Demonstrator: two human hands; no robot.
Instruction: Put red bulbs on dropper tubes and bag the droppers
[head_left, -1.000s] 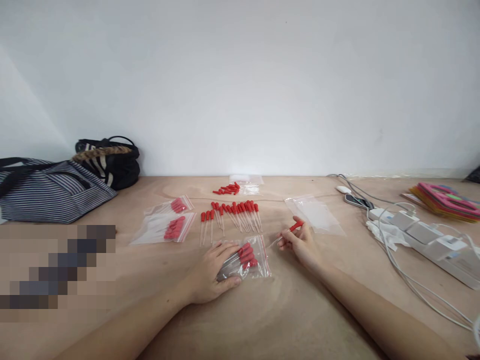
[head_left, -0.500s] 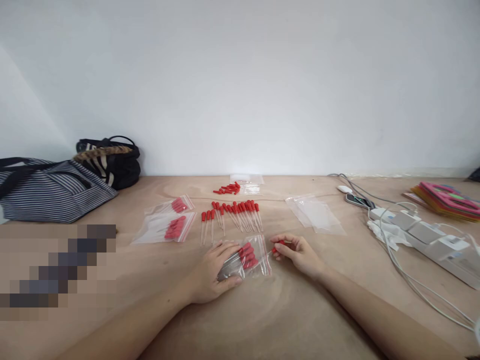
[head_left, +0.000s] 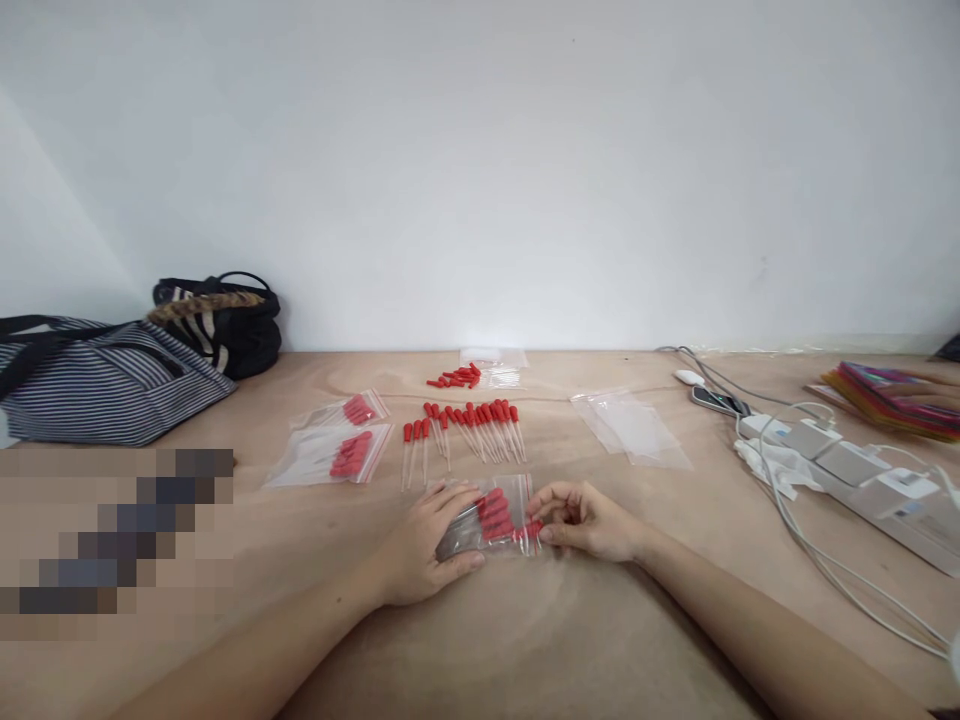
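Under my left hand (head_left: 439,545), whose fingers are spread, a clear zip bag (head_left: 461,532) lies flat with several red-topped droppers in it. At the bag's open right end, my right hand (head_left: 577,522) pinches the red bulb of another dropper (head_left: 533,529); its stem is inside the bag. Beyond the hands lies a row of loose red-topped droppers (head_left: 480,415) with clear stems. Two filled zip bags (head_left: 307,455) rest to the left, and flat zip bags (head_left: 637,430) lie to the right. Farther back is a small pile of red bulbs (head_left: 457,377).
At the left stand a striped bag (head_left: 120,385) and a black bag (head_left: 255,325). A power strip (head_left: 862,480) with chargers and white cables runs along the right side. Another person's hand (head_left: 934,393) rests on a colourful stack (head_left: 885,405) at the far right.
My right hand has moved left and slightly down, bringing the dropper into the bag's mouth. Another person's hand has appeared over the colourful stack. My left hand stays on the bag.
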